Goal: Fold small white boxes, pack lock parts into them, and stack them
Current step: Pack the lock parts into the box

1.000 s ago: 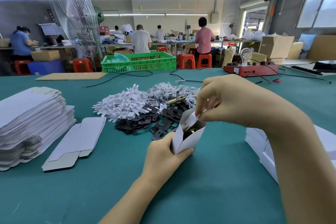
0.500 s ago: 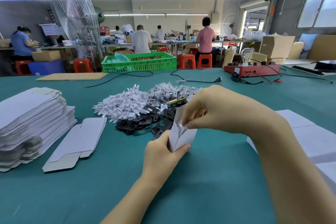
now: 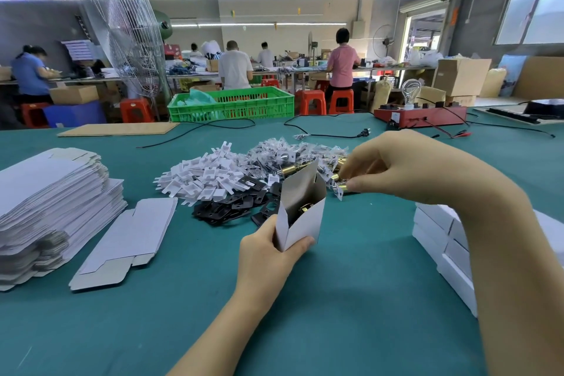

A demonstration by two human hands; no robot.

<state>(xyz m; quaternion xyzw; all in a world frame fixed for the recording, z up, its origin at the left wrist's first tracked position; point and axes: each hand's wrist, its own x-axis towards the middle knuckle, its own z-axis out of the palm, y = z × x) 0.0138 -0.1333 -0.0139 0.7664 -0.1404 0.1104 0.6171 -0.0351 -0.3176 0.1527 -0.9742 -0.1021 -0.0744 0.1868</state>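
On the green desk (image 3: 351, 299), the left hand (image 3: 268, 256) grips a white box (image 3: 300, 217) near upright, long axis vertical, open mouth up, brass part inside. The right hand (image 3: 393, 168) pinches a brass part (image 3: 341, 185) at the pile's edge.

Your left hand (image 3: 268, 249) gripped an open white box (image 3: 300, 217) holding a brass part (image 3: 306, 207). Your right hand (image 3: 393, 166) pinched a bagged brass piece (image 3: 340, 185) at the parts pile (image 3: 274, 162).

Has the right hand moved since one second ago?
Yes. The right hand has left the box mouth and gone away from the person and to the right, to the parts pile.
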